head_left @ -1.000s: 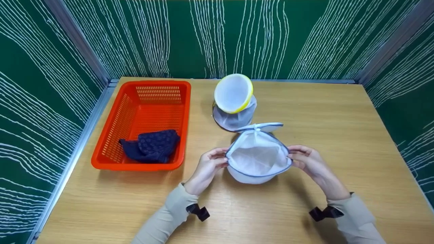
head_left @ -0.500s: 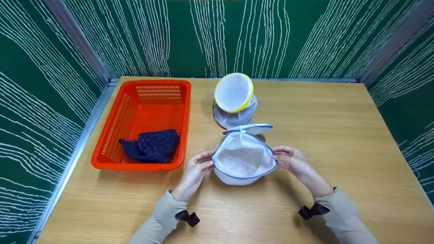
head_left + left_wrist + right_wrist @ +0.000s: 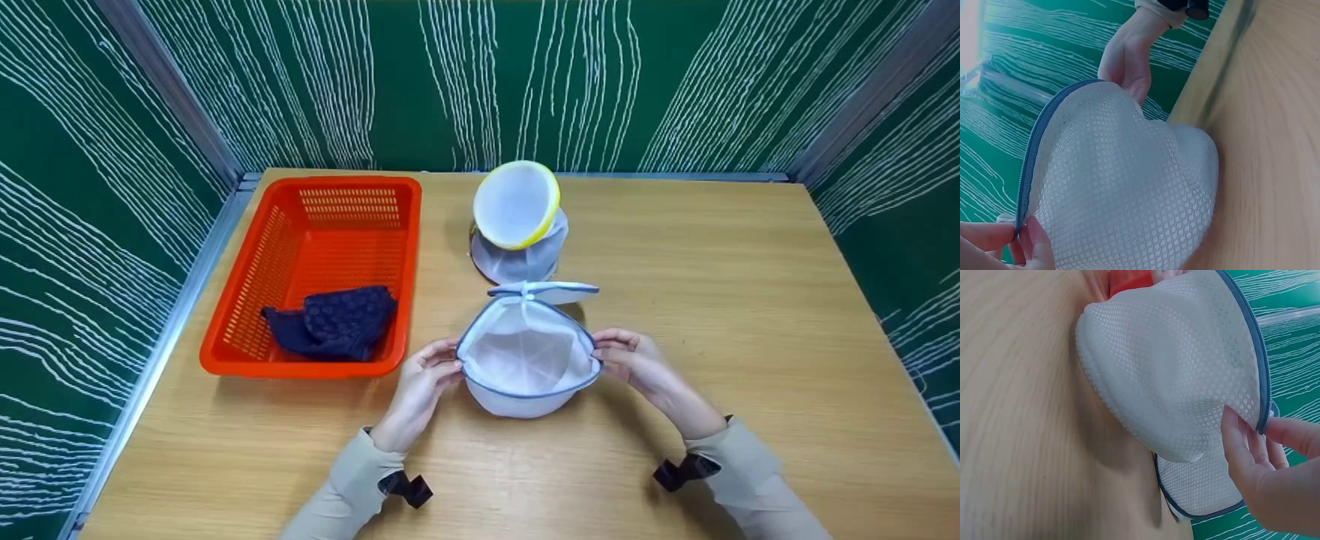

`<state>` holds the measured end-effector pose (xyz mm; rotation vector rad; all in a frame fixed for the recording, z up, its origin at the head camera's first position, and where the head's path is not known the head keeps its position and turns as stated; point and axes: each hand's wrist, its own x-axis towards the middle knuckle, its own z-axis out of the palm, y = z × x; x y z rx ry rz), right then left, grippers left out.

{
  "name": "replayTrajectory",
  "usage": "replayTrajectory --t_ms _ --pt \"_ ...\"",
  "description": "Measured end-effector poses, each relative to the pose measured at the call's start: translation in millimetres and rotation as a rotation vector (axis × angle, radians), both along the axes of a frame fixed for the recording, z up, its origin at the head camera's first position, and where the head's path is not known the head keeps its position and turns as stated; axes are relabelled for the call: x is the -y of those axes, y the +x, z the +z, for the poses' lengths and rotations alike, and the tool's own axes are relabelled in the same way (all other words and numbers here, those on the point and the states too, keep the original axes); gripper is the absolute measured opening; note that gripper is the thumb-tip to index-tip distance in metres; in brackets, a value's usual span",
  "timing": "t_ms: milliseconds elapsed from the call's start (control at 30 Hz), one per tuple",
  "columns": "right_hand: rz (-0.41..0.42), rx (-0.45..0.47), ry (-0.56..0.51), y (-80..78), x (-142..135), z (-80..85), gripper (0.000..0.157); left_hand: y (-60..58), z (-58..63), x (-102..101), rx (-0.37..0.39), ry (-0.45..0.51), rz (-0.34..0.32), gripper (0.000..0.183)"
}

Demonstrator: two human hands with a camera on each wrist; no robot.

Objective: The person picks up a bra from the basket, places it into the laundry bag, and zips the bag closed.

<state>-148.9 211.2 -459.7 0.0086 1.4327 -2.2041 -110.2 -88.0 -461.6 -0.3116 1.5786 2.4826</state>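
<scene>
Left grip (image 3: 415,390) | right grip (image 3: 645,375) | both pinching white mesh bag (image 3: 525,364), opposite sides | navy cloth (image 3: 334,322) in red basket (image 3: 352,259)

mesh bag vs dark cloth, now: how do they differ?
Colour: the mesh bag is mostly white; the dark cloth is navy.
Shape: the mesh bag gapes open; the dark cloth is bunched up.
Place: the mesh bag is held by the left hand and right hand; the dark cloth lies untouched in the orange-red basket.
Shared: both look soft.
</scene>
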Motion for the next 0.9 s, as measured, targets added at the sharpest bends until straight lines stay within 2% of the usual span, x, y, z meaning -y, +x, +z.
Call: replayTrajectory --t_ms 200,667,900 --pt "0.003 0.017 -0.001 1.5 -1 -1.9 0.03 0.5 -2.8 2 -0.004 -0.001 -0.001 0.029" --pt "0.004 0.026 0.055 4.4 -5 -5.2 0.026 2.6 -2.3 7 -0.01 -0.01 -0.068 0.032" --pt "-0.004 0.021 0.074 7.2 -4 -3.2 0.025 5.3 2.2 12 -0.081 -0.133 -0.117 0.038"
